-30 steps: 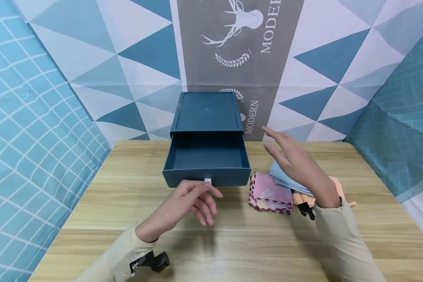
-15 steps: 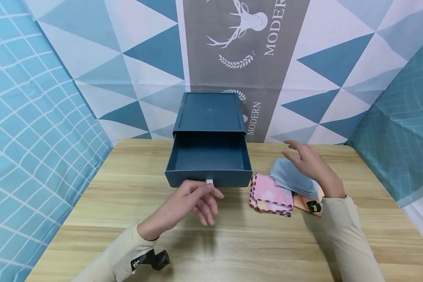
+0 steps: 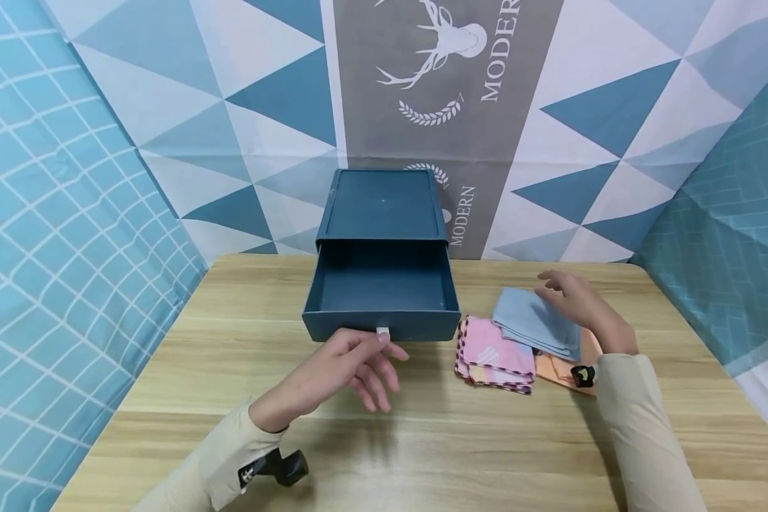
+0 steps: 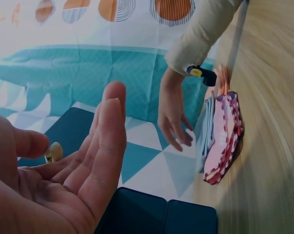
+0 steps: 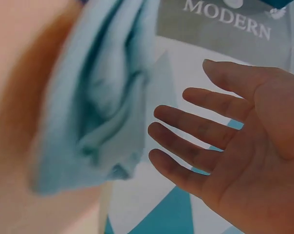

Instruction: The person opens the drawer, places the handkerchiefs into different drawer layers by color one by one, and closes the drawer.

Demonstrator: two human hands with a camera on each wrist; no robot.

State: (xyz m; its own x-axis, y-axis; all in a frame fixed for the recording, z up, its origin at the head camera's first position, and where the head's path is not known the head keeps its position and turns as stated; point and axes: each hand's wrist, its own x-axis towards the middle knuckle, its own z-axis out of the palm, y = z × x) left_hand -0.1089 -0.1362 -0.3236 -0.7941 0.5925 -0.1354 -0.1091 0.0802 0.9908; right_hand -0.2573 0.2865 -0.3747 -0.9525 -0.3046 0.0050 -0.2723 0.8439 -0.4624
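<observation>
A dark blue drawer box (image 3: 384, 206) stands at the back of the table with its drawer (image 3: 339, 327) pulled out; the bare drawer floor shows. My left hand (image 3: 333, 366) pinches the small pale knob (image 4: 54, 152) on the drawer front between thumb and index finger, the other fingers extended. To the right, my right hand (image 3: 581, 307) hovers over a folded light blue cloth (image 3: 526, 321), fingers spread and relaxed, holding nothing. Left of that cloth lies a stack of pink cloths (image 3: 496, 348) with checked edging. An orange cloth (image 3: 553, 368) is partly hidden beneath the blue one.
The wooden table (image 3: 230, 341) carries the box and cloths. A patterned backdrop (image 3: 281, 128) rises right behind the box, and a blue gridded curtain (image 3: 57, 213) hangs along the left side.
My right hand has moved rightward and down, from beside the box to above the blue cloth. My left hand stays at the drawer knob, and the drawer stays pulled out.
</observation>
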